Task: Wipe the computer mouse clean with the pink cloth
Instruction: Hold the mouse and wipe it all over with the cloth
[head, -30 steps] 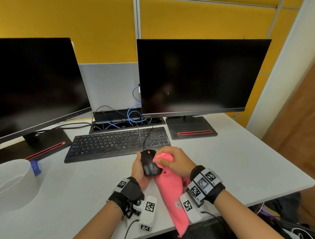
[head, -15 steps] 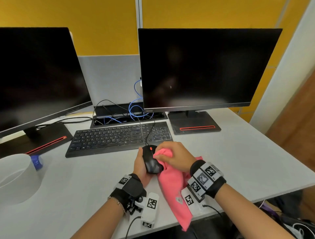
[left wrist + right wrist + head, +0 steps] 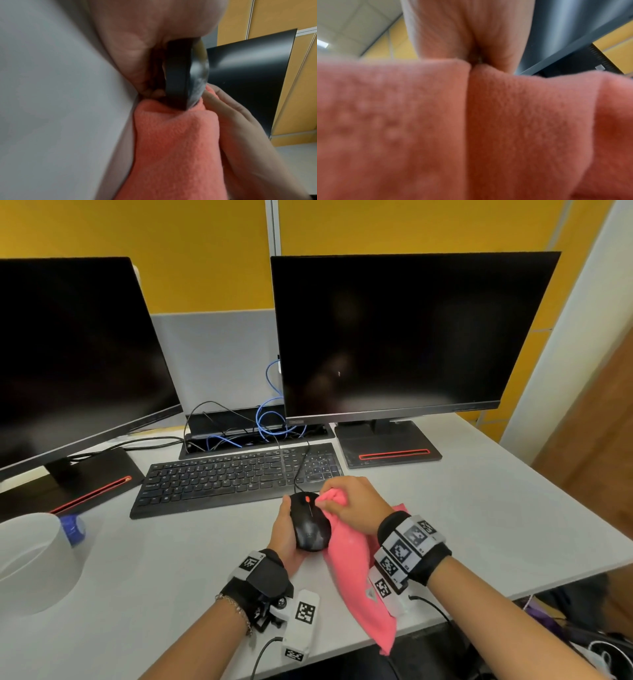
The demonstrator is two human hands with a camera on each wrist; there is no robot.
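The black wired mouse (image 3: 310,525) with a red scroll wheel is held just above the desk, in front of the keyboard. My left hand (image 3: 286,529) grips it from the left side and underneath. In the left wrist view the mouse (image 3: 185,75) shows edge-on against my palm. My right hand (image 3: 349,501) grips a bunched end of the pink cloth (image 3: 356,573) and presses it against the mouse's front right side. The cloth's loose end trails over the desk's front edge. The cloth (image 3: 471,128) fills the right wrist view, and my fingertips are hidden.
A black keyboard (image 3: 236,477) lies just behind the mouse, with two dark monitors (image 3: 404,337) and tangled cables (image 3: 267,422) beyond. A white bowl (image 3: 30,559) and a blue-capped item (image 3: 73,529) stand at the left. The grey desk (image 3: 496,508) ends close in front.
My right hand has shifted the cloth toward the front of the mouse, near the scroll wheel. The left hand keeps its hold on the mouse. The head view has moved slightly.
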